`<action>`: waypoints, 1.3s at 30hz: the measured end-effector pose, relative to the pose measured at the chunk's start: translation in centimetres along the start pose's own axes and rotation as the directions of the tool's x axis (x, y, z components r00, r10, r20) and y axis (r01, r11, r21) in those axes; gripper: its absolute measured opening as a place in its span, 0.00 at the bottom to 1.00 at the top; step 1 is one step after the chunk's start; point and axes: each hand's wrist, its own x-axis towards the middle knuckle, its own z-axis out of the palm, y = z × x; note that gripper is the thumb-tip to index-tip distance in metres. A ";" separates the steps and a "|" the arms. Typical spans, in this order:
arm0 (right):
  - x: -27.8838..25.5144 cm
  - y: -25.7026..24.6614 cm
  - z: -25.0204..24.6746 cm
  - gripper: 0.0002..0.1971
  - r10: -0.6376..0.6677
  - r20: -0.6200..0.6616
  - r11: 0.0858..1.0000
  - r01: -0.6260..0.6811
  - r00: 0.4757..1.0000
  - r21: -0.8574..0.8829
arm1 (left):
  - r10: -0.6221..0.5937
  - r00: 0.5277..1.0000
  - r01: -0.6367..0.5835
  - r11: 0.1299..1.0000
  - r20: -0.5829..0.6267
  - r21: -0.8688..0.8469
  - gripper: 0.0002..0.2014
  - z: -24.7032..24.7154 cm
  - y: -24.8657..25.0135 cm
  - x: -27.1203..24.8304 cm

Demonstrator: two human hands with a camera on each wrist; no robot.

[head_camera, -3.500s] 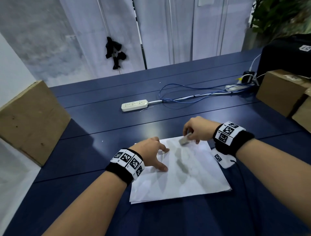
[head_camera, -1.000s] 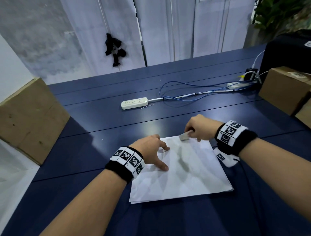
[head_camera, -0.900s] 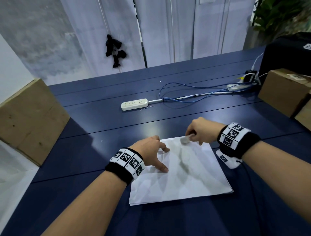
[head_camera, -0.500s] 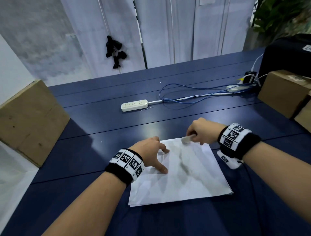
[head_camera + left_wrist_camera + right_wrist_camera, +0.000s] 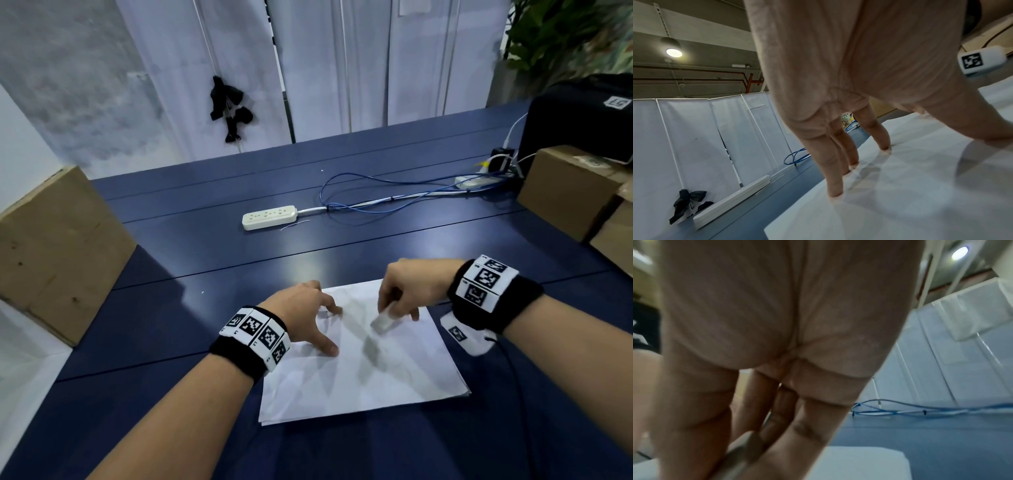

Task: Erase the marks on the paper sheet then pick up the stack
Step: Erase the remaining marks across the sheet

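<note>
Dark blue table (image 5: 394, 246) holds the paper stack (image 5: 370, 377) near its front edge, cardboard boxes (image 5: 565, 192) at the sides, contents unseen. Left hand (image 5: 301, 315) presses spread, straight fingertips (image 5: 835, 193) on the top sheet. Right hand (image 5: 411, 287) pinches a pale eraser (image 5: 381, 320) against the sheet. Erasing looks underway; any marks are too faint to judge, and lifting the stack remains

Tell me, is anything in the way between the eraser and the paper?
Nothing visible. The right hand pinches the eraser directly over the paper stack. The left hand presses fingertips off to its side, not beneath it.
</note>
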 end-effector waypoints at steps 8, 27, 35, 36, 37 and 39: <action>2.6 1.6 -0.6 0.09 0.078 -0.278 0.996 -0.087 0.957 -0.019 | 0.008 1.000 -0.008 1.000 0.000 -0.004 0.41 0.1 0.0 0.0; 0.2 -0.2 0.3 0.07 -0.046 0.002 0.998 0.046 0.999 -0.036 | 0.003 1.000 -0.003 1.000 0.002 -0.025 0.40 0.1 -0.1 0.0; -0.4 0.3 0.1 0.07 -0.007 -0.060 1.000 0.006 0.998 -0.018 | 0.001 1.000 -0.001 1.000 -0.006 -0.026 0.40 0.1 0.0 -0.2; -1.0 0.0 0.4 0.07 -0.032 0.023 0.999 0.032 0.999 -0.002 | 0.000 1.000 -0.001 1.000 -0.007 -0.024 0.40 0.1 0.0 -0.1; -1.2 -0.2 0.6 0.07 -0.046 0.065 0.999 0.046 0.997 -0.001 | 0.001 1.000 -0.001 1.000 -0.007 -0.022 0.40 0.1 0.0 -0.1; -0.4 0.2 0.3 0.07 -0.020 -0.026 0.999 0.020 0.999 -0.032 | 0.003 1.000 -0.003 1.000 -0.004 -0.019 0.40 0.0 0.1 -0.1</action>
